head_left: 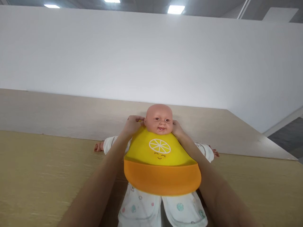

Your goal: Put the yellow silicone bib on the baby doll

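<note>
A bald baby doll [159,112] is laid out on the bench [47,170], its head turned toward the viewer and placed near the white wall [132,56]. Its arms are stretched out to both sides, and white sleeves [110,143] are seen on them. The doll's chest is covered by a yellow bib [142,148], on which a white citrus slice [159,146] and a small smiling face are printed; the lower part is formed by an orange pocket [162,178]. Below the pocket, white trousers [140,205] patterned with coloured dots are shown, cut off by the lower edge of the view. The left hand [134,125] is held beside the doll's neck, its fingers bent inward at the yellow neck band by the ear; whether the band is pinched cannot be told. The right hand [177,128] is placed at the opposite side of the neck, close against the cheek, and its fingertips are partly hidden behind the head, so whether they are spread or pressed together cannot be told. Both forearms are extended along the doll's sides. Lit ceiling panels [176,9] are seen above the wall.
</note>
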`<state>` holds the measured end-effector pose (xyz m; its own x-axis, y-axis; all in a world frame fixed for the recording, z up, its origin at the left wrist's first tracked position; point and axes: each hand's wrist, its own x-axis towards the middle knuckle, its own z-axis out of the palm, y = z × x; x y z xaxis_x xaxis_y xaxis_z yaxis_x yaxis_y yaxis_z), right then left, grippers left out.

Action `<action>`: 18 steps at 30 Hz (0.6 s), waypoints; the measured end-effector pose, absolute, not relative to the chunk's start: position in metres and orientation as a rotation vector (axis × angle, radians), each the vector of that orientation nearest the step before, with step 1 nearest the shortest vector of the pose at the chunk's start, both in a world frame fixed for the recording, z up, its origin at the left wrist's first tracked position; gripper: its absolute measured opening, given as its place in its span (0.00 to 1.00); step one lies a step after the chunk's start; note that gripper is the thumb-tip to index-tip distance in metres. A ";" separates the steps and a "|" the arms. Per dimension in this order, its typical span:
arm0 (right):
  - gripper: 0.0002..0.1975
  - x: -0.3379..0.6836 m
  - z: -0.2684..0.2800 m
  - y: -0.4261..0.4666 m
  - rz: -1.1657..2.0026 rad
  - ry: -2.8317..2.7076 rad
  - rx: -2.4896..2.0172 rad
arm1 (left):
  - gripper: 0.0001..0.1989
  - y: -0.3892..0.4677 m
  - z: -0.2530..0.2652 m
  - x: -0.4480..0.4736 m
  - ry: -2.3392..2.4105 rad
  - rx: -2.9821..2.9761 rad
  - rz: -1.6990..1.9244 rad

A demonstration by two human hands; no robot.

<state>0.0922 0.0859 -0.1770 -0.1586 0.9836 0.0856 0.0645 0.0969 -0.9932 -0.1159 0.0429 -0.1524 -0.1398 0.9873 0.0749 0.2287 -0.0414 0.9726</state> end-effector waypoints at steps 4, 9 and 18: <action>0.09 0.101 -0.159 0.088 1.087 -1.453 -1.204 | 0.08 0.043 -0.152 -0.113 1.411 1.312 1.305; 0.11 0.107 -0.153 0.091 1.042 -1.462 -1.291 | 0.08 0.042 -0.152 -0.109 1.345 1.255 1.329; 0.09 0.102 -0.145 0.082 1.304 -1.430 -1.263 | 0.08 0.044 -0.153 -0.111 1.408 1.264 1.336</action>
<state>0.1020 0.0823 -0.1452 -0.1741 0.9829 -0.0592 0.1493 -0.0331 -0.9882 -0.1109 0.0443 -0.1528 -0.1779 0.9807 0.0817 0.1330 -0.0583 0.9894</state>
